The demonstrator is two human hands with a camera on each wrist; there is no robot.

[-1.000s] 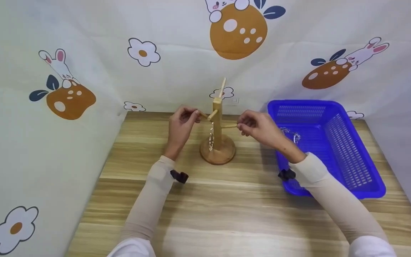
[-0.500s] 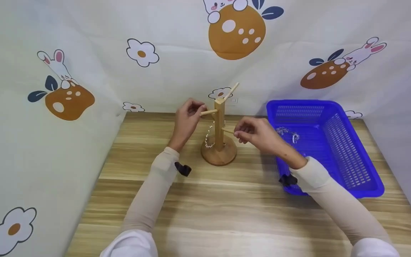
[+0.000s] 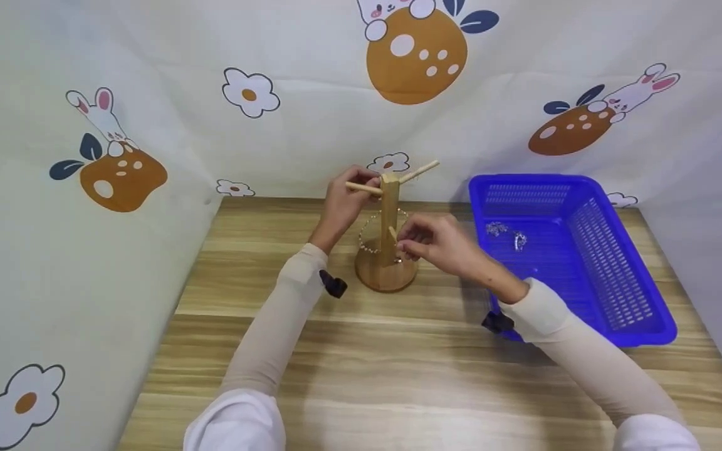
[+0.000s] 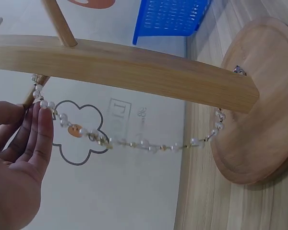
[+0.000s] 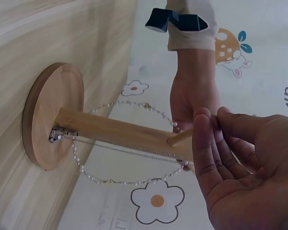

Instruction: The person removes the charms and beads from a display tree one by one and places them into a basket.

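A wooden jewelry stand (image 3: pixel 389 216) with a round base and several pegs stands upright on the table. A necklace of white pearl-like beads (image 4: pixel 163 147) loops down from a peg behind the post, and a thin silver chain (image 5: pixel 129 150) hangs there too, its pendant (image 5: pixel 55 134) near the base. My left hand (image 3: pixel 346 202) pinches the rear peg (image 4: pixel 30 98) by the top of the necklace. In front, my right hand (image 3: pixel 437 243) pinches a lower peg (image 5: pixel 181 137) between thumb and fingertips, hiding the peg's end.
To the right stands a blue plastic basket (image 3: pixel 612 266) with silver jewelry (image 3: pixel 519 240) inside, beside my right forearm. A patterned cloth wall (image 3: pixel 311 144) rises close behind the stand. Dark wrist cameras (image 3: pixel 334 284) stick out from both cuffs.
The stand has turned clockwise as seen from above, its top peg swinging right. My left hand moved right and back, my right hand left and toward me. The bead loop now shows wider.
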